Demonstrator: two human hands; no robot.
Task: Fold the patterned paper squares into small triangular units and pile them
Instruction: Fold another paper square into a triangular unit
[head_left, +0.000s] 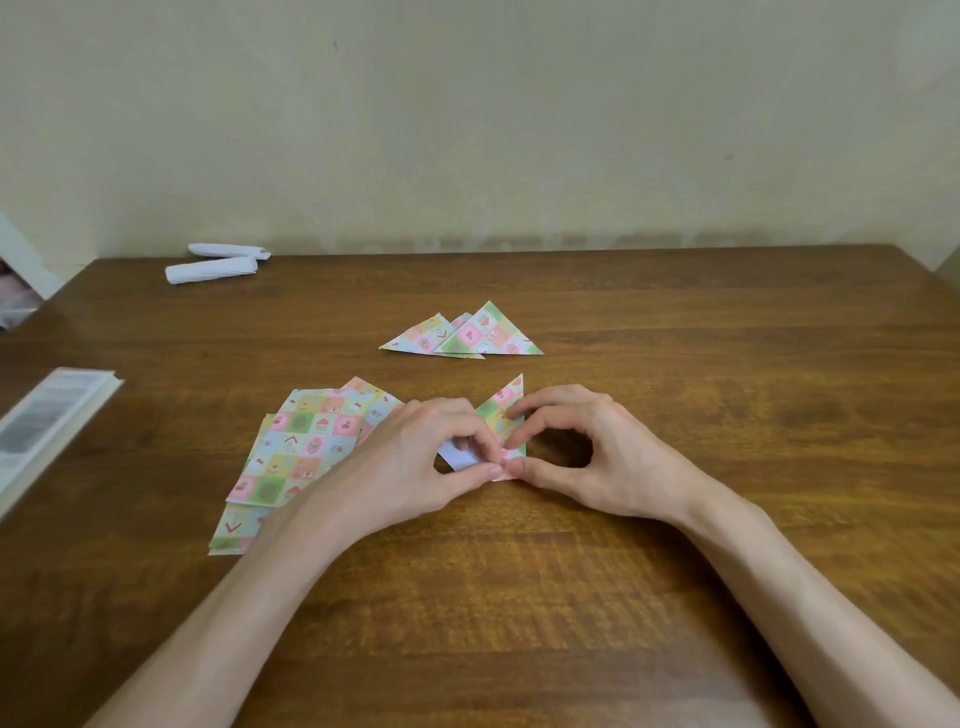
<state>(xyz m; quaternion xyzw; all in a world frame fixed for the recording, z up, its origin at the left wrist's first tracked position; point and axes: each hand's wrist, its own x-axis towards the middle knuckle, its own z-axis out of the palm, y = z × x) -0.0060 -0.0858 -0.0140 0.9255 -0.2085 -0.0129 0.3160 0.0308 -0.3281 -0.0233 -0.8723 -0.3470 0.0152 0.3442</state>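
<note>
While the stack of patterned squares (306, 447) lies just left of the wrists and the pile of finished triangles (467, 335) sits farther back on the wooden table (727, 415), the left hand (415, 462) and right hand (587, 447) pinch a half-folded paper (501, 421) between their meeting fingertips, its point sticking up beyond them.

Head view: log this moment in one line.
step: folding | left hand: pinches paper piece | right hand: pinches it | unfolded squares: stacked at left | folded triangles: piled beyond
</note>
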